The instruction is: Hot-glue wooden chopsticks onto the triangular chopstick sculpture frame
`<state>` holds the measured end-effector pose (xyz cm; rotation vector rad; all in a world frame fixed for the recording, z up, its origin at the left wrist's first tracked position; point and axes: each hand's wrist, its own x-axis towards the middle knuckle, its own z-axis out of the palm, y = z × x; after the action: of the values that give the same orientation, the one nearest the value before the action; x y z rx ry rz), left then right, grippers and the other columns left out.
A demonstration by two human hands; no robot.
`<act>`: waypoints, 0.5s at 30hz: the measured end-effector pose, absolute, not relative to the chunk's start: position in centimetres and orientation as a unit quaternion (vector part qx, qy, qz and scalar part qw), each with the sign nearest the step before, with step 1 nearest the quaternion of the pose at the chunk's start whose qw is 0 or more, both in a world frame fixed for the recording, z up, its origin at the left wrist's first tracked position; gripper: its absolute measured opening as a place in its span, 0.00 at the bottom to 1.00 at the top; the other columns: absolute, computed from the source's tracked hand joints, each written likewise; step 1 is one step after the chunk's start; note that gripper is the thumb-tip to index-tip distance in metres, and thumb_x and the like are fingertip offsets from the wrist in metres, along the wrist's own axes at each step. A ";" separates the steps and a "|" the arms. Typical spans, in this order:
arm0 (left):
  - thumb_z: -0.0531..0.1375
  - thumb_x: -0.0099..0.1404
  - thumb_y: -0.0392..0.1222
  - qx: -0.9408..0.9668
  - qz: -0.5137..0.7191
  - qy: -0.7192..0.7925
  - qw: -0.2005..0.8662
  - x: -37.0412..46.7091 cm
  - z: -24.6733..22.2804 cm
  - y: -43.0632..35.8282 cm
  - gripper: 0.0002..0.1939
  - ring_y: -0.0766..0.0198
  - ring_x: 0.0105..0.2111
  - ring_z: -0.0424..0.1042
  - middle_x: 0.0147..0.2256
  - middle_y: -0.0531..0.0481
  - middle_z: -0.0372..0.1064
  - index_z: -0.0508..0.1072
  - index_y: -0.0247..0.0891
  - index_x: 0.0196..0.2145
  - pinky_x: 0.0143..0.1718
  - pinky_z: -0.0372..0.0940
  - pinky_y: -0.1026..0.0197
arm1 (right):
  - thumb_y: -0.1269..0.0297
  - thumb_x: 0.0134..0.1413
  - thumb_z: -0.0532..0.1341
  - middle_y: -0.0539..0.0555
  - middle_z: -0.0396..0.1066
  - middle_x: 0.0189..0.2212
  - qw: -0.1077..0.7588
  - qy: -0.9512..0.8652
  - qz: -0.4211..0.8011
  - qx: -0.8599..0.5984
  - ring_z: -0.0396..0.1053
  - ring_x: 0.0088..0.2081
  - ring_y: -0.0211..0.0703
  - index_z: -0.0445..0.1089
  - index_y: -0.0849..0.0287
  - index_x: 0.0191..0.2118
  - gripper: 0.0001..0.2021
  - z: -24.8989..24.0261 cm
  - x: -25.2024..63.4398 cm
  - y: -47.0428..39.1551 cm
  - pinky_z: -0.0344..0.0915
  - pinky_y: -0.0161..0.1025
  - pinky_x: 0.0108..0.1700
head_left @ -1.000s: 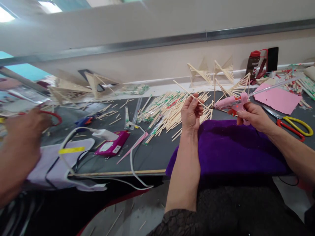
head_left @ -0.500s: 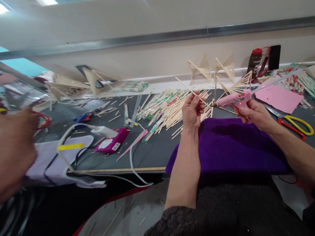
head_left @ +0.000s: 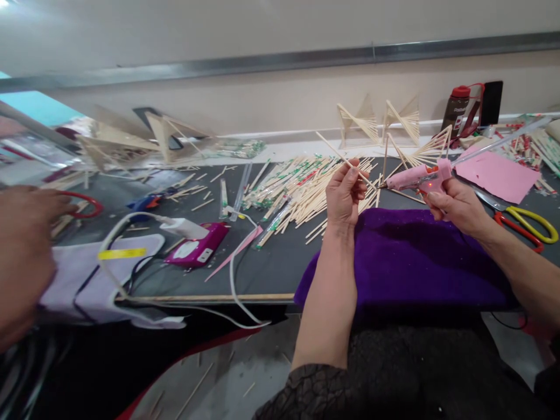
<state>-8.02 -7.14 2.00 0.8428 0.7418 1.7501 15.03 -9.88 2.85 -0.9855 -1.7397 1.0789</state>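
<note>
Between the fingers of my left hand (head_left: pixel 345 192) a thin wooden stick (head_left: pixel 331 149) is pinched, slanting down to the right. My right hand (head_left: pixel 457 204) is wrapped around a pink hot glue gun (head_left: pixel 411 177), with a small red light glowing on its side. The gun's nozzle points left and meets or nearly meets the stick's lower end; I cannot tell if they touch. Just behind the gun stands a fanned stick frame (head_left: pixel 422 153). Under my hands lies a purple cloth (head_left: pixel 420 262) over the table edge.
Loose sticks (head_left: pixel 310 201), some in wrappers, lie left of my hands. Scissors (head_left: pixel 525 221) and pink paper (head_left: pixel 496 172) are at right, a bottle (head_left: pixel 455 111) behind. A magenta power strip (head_left: pixel 199 248) with a white cable sits left. A co-worker's hand (head_left: pixel 26 251) holds red-handled scissors (head_left: pixel 85 204).
The co-worker's hand at far left has shifted slightly. My hands hold the stick and glue gun almost unchanged, and the whole view has moved a little.
</note>
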 end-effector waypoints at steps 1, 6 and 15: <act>0.67 0.58 0.39 0.351 0.726 0.306 0.506 -8.0 2.0 -7.1 0.05 0.77 0.17 0.63 0.24 0.53 0.73 0.78 0.38 0.34 0.14 0.51 0.71 | 0.56 0.55 0.60 0.45 0.63 0.16 0.420 -0.696 0.429 -0.394 0.58 0.18 0.33 0.64 0.58 0.33 0.11 2.8 15.0 -9.9 0.52 0.34 0.21; 0.67 0.58 0.39 0.357 0.722 0.308 0.506 -8.0 2.0 -7.1 0.05 0.77 0.16 0.63 0.24 0.53 0.73 0.78 0.38 0.34 0.14 0.52 0.72 | 0.55 0.55 0.60 0.46 0.63 0.16 0.418 -0.705 0.423 -0.387 0.58 0.18 0.32 0.63 0.58 0.30 0.12 3.0 15.0 -10.0 0.54 0.34 0.22; 0.67 0.58 0.39 0.354 0.724 0.313 0.503 -8.0 1.9 -7.1 0.06 0.77 0.16 0.64 0.24 0.53 0.73 0.78 0.38 0.34 0.14 0.52 0.72 | 0.55 0.54 0.61 0.46 0.63 0.16 0.408 -0.706 0.428 -0.389 0.58 0.18 0.32 0.63 0.58 0.30 0.12 2.9 14.9 -10.0 0.53 0.34 0.22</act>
<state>-8.05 -7.09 1.91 0.8543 0.7556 1.7492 14.90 -9.97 2.95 -0.9813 -1.7788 1.0790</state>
